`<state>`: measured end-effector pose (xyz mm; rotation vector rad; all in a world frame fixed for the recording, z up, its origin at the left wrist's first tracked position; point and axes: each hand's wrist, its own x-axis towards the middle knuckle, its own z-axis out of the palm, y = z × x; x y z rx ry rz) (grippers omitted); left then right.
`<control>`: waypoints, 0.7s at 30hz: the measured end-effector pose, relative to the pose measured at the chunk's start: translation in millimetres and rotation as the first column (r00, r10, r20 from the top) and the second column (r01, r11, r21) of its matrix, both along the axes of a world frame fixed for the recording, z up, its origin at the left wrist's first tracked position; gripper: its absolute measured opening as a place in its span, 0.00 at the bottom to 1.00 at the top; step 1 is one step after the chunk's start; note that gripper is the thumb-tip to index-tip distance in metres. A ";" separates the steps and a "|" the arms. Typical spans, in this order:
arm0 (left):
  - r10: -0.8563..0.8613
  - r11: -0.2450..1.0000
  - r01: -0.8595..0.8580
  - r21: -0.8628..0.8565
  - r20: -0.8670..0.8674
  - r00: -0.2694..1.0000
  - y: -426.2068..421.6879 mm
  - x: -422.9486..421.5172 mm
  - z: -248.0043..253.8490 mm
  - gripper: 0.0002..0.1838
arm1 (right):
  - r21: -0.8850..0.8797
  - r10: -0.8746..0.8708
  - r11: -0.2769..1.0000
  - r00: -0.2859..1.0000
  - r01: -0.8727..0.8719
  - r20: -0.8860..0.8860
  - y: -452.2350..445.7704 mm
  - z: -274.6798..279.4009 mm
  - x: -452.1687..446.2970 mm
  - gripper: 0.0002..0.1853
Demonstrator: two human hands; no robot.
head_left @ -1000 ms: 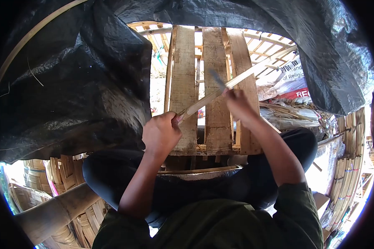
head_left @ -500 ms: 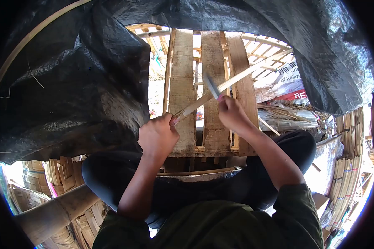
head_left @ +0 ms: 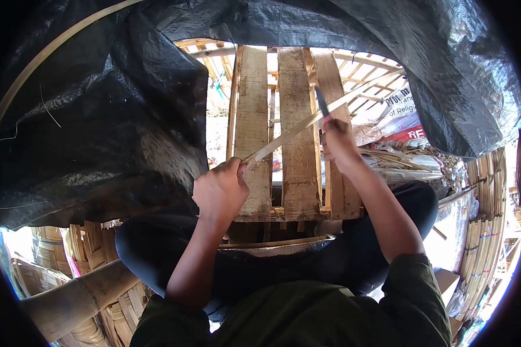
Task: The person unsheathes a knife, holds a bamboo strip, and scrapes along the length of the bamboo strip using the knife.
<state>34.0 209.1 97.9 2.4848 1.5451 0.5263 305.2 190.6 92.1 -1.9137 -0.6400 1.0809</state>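
Observation:
My left hand (head_left: 221, 189) is closed round the near end of a long, pale bamboo strip (head_left: 283, 137). From there the strip slants up to the right, above the wooden planks. In my right hand (head_left: 340, 144) is a knife (head_left: 322, 103), its handle gripped and its dark blade pointing up and slightly left. The blade lies against or just over the strip, about midway along; I cannot tell whether it touches. Fingers of the right hand partly hide the knife handle.
Wooden planks (head_left: 298, 173) with gaps between them stand in front of my crossed legs. Black plastic sheeting (head_left: 98, 127) hangs at the left and overhead. A printed sack (head_left: 402, 118) lies at the right, near bundled bamboo sticks (head_left: 480, 248). A thick bamboo pole (head_left: 81, 298) runs at lower left.
My right hand has moved the knife up and to the right along the bamboo strip, away from my left hand. The left hand keeps its hold in nearly the same place.

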 end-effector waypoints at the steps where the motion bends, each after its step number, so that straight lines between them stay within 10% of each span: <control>1: 0.002 1.000 -0.002 0.001 0.004 1.000 -1.0 1.0 -0.2 0.05 | -0.048 -0.017 0.999 0.997 0.021 0.073 -1.5 -8.0 -3.2 0.15; 6: -0.035 0.999 0.036 -0.037 0.022 0.999 -3.3 -4.0 -7.7 0.06 | -0.185 0.259 0.950 0.965 -0.250 0.026 -15.8 21.9 -59.5 0.13; 8: -0.008 0.999 0.008 -0.038 0.006 1.000 -4.1 -1.1 -4.7 0.06 | -0.177 -0.001 0.983 0.968 -0.044 -0.250 -2.8 18.1 -16.8 0.12; 12: 0.001 1.000 -0.001 -0.012 0.006 1.000 -5.4 0.2 0.4 0.07 | -0.084 -0.175 0.980 0.983 0.179 0.055 1.4 24.0 8.4 0.13; 14: 0.003 1.000 -0.003 0.001 -0.009 1.000 -4.4 -0.4 -0.2 0.07 | -0.234 0.289 0.946 0.912 -0.225 0.291 -11.1 -27.5 -19.8 0.16; 18: -0.030 1.000 0.030 -0.003 0.017 0.999 -7.1 -5.0 -1.4 0.07 | -0.257 0.378 0.883 0.920 -0.393 -0.107 -18.6 16.4 -34.6 0.19; 21: -0.030 1.000 0.030 0.001 0.016 0.999 -10.4 -4.5 2.3 0.07 | -0.045 -0.070 0.997 0.989 0.064 -0.130 -0.8 4.1 19.0 0.18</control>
